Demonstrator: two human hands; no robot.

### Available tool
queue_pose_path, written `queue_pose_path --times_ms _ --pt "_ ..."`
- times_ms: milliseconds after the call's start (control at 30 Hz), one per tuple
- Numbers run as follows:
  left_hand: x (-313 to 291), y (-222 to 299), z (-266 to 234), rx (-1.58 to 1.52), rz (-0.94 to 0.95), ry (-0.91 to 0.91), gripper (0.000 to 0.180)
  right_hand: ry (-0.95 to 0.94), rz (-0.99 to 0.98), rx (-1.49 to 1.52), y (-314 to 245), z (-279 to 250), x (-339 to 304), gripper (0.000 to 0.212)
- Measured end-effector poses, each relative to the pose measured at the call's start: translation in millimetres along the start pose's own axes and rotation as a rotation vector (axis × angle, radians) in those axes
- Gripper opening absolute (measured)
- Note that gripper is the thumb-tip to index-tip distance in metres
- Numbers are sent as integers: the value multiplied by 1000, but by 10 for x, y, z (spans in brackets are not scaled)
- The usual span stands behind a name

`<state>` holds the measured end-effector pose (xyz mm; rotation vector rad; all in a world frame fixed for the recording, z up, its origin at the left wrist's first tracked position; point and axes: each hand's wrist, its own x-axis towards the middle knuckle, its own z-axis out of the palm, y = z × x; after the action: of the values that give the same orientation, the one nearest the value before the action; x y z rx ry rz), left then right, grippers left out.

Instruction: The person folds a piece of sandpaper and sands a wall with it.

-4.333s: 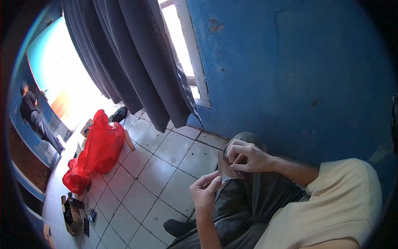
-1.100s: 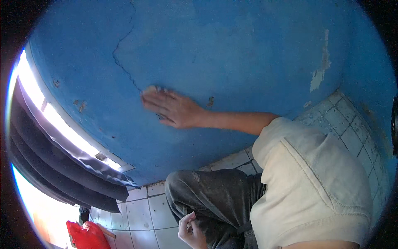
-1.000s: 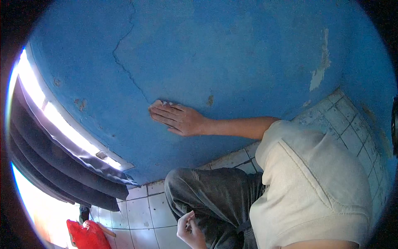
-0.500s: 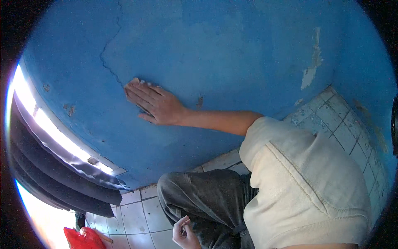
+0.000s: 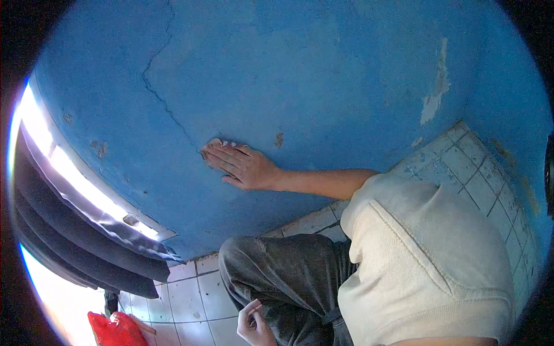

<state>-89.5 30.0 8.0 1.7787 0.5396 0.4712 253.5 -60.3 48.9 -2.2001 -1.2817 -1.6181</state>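
My right hand (image 5: 245, 168) lies nearly flat against the blue wall (image 5: 346, 86), its arm reaching in from the right. Beneath its fingers it presses a brownish piece of sandpaper (image 5: 213, 143), whose edge pokes out past the fingertips; most of it is hidden. A thin dark crack (image 5: 151, 89) runs down the wall to just beside those fingertips. At the lower edge, my left hand (image 5: 255, 324) is curled, thumb and fingers close together, in front of my bent knee. Whether anything sits inside it is hidden.
Peeled patches (image 5: 435, 95) mark the wall at right, with a small chip (image 5: 279, 140) near my right hand. White tiles (image 5: 187, 297) cover the floor. A dark curtain (image 5: 75, 230) hangs by a bright opening at left; a red bag-like thing (image 5: 118, 330) lies below it.
My right hand has slid along the wall to the right and downward with the sandpaper. The left hand has shifted only slightly. A longer stretch of the crack shows.
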Motion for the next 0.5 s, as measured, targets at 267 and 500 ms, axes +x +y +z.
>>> queue_pose_path --times_ms 267,500 --pt "-36 12 -54 31 118 105 18 -2 -17 9 -32 -61 25 64" --pt "-333 14 -960 83 189 467 72 -6 16 64 21 -128 -31 66"
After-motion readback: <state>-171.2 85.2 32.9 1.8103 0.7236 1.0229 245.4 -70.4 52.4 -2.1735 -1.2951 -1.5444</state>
